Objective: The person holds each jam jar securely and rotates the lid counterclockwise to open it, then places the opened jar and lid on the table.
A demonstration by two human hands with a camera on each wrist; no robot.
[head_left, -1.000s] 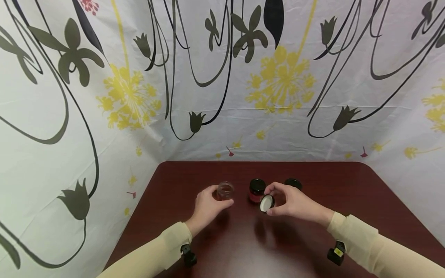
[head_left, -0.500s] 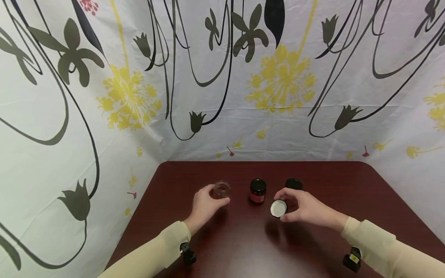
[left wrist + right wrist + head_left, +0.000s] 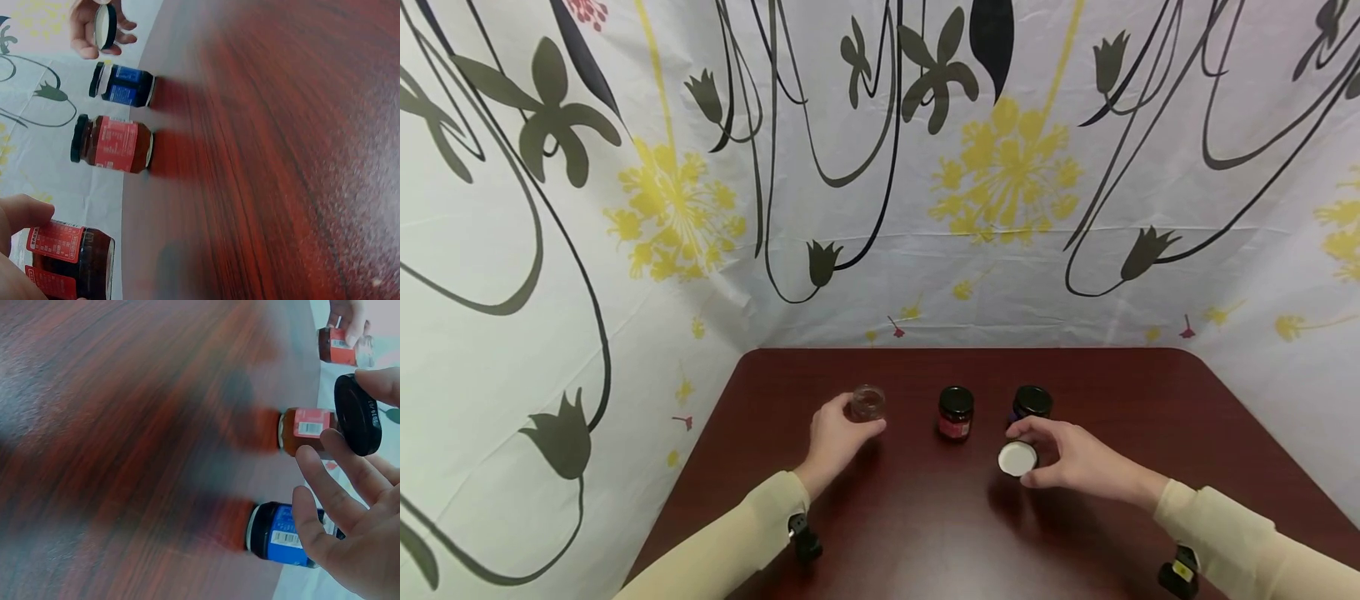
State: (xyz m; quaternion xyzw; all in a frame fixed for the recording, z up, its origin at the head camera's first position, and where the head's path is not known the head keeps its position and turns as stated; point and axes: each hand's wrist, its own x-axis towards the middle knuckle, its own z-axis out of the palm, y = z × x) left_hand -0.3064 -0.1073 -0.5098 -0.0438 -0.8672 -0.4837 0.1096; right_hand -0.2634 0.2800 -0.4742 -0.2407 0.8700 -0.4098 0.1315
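Note:
My left hand [image 3: 838, 435] grips an uncapped glass jar [image 3: 868, 403] around its side. Its red labels and dark contents show in the left wrist view, and its base appears raised off the table. In my right hand [image 3: 1081, 458], a black lid [image 3: 1017, 459] is pinched by its rim between thumb and fingers. The lid's white inside faces the head camera; its black top [image 3: 357, 415] shows in the right wrist view. Close behind the right hand stands a capped blue-labelled jar [image 3: 125, 84], partly covered in the head view. A capped red-labelled jar [image 3: 955, 414] stands between the hands.
The dark reddish wooden table [image 3: 910, 533] reaches back to a patterned cloth [image 3: 880, 250] that hangs behind it and along both sides. A black wrist camera [image 3: 806, 540] sits under the left sleeve, another camera [image 3: 1180, 573] under the right.
My right hand has moved the lid rightward and nearer, away from the red-labelled jar, turning its white inside upward. My left hand has shifted a little left with the open jar.

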